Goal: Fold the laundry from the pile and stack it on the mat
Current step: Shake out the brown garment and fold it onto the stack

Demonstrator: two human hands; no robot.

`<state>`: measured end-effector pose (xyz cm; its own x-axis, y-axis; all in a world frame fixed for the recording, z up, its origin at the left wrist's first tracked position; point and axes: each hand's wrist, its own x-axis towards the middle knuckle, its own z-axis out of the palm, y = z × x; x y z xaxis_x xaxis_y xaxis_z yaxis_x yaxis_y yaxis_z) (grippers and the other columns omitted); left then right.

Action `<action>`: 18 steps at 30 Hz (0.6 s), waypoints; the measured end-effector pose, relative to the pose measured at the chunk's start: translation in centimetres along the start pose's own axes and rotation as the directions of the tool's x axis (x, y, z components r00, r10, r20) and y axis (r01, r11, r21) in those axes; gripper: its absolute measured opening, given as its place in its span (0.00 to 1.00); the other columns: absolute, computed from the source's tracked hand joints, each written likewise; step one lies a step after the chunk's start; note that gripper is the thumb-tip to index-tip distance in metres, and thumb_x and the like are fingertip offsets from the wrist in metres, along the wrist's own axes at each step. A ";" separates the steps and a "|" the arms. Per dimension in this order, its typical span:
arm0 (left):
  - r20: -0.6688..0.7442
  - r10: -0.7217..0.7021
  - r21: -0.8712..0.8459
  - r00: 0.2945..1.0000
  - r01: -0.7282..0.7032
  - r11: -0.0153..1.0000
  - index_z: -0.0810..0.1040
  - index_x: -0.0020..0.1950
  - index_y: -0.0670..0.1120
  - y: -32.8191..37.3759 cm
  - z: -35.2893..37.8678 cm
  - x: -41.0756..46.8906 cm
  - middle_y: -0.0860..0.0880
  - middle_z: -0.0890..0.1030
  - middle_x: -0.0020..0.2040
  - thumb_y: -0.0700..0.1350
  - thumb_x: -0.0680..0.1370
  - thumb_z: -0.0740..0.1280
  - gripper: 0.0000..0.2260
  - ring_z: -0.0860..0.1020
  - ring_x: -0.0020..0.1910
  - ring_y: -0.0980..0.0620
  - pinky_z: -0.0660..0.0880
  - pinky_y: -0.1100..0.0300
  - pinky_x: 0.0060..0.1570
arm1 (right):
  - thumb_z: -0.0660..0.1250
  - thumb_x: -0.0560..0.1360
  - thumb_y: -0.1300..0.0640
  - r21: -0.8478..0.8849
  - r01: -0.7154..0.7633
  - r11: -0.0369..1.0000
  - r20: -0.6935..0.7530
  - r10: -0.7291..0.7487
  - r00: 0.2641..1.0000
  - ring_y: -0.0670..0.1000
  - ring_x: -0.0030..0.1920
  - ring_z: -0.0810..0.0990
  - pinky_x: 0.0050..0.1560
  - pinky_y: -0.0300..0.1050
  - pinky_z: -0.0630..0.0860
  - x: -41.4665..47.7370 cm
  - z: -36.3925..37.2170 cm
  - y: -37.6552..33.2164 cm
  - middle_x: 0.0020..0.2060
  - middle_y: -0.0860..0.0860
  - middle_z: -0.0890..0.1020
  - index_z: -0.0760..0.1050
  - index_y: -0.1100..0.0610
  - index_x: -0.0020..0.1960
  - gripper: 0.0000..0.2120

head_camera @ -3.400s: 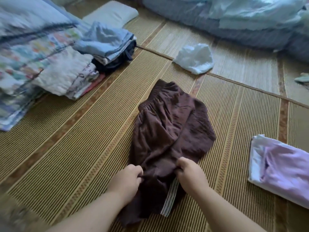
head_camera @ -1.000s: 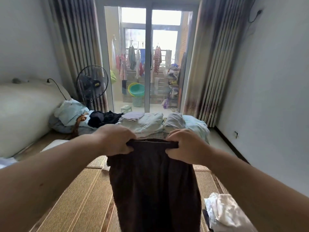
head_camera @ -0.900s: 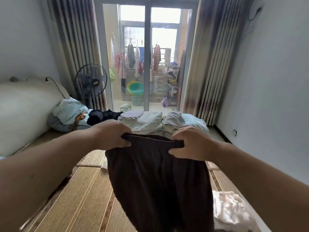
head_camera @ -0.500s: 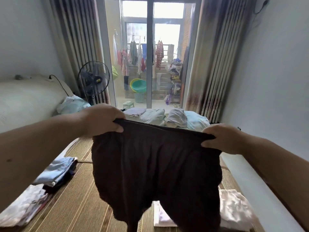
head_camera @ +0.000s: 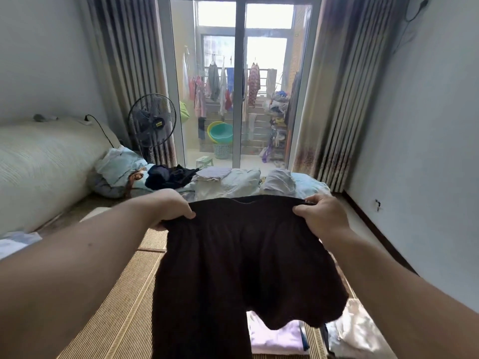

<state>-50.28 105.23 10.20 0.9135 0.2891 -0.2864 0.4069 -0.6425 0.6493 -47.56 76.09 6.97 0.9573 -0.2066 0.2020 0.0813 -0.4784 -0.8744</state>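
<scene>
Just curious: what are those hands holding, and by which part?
The left hand and right hand grip the dark brown garment by its waistband, one at each end.

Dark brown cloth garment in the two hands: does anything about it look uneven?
Yes. The dark brown cloth garment hangs unevenly: the leg under the left hand drops past the frame's bottom, while the leg under the right hand ends higher.

One view only: head-worn wide-angle, up at head height. It faces forward across the room to the sliding glass door [head_camera: 239, 99], pitched slightly down. Forearms enter from both bottom corners. The dark brown garment [head_camera: 246, 268] hangs close to the lens, with the woven mat [head_camera: 124, 307] low in frame.
</scene>
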 end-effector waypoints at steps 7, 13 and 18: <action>0.134 -0.019 -0.295 0.991 0.059 0.954 0.74 0.42 0.40 2.7 5.3 -2.0 0.43 0.78 0.36 0.36 0.77 0.64 0.04 0.78 0.33 0.50 0.75 0.59 0.31 | 0.74 0.66 0.52 0.083 -0.001 0.997 0.030 -0.002 1.000 0.51 0.40 0.81 0.52 0.51 0.78 -2.9 4.2 -1.8 0.36 0.51 0.81 0.79 0.56 0.45 0.11; 0.254 0.127 -0.510 0.959 0.021 0.860 0.74 0.42 0.43 5.7 7.3 -4.8 0.47 0.76 0.34 0.37 0.78 0.61 0.07 0.77 0.32 0.54 0.77 0.62 0.32 | 0.68 0.73 0.53 0.244 0.028 0.969 0.184 -0.075 0.980 0.53 0.48 0.82 0.54 0.55 0.78 -5.1 6.8 -1.4 0.45 0.51 0.84 0.80 0.51 0.53 0.09; 0.333 0.199 -0.638 0.922 0.065 0.767 0.73 0.43 0.43 6.6 6.6 -6.4 0.50 0.75 0.26 0.41 0.79 0.57 0.08 0.75 0.22 0.56 0.73 0.64 0.26 | 0.76 0.65 0.45 0.337 0.038 0.941 0.437 -0.192 0.879 0.51 0.52 0.82 0.56 0.48 0.78 -5.2 5.3 -1.1 0.50 0.51 0.84 0.74 0.52 0.62 0.28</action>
<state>-53.39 94.47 11.68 0.9240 -0.0974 -0.3697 0.3695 -0.0212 0.9290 -51.13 82.22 4.59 0.9468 0.2836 0.1521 0.2059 -0.1706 -0.9636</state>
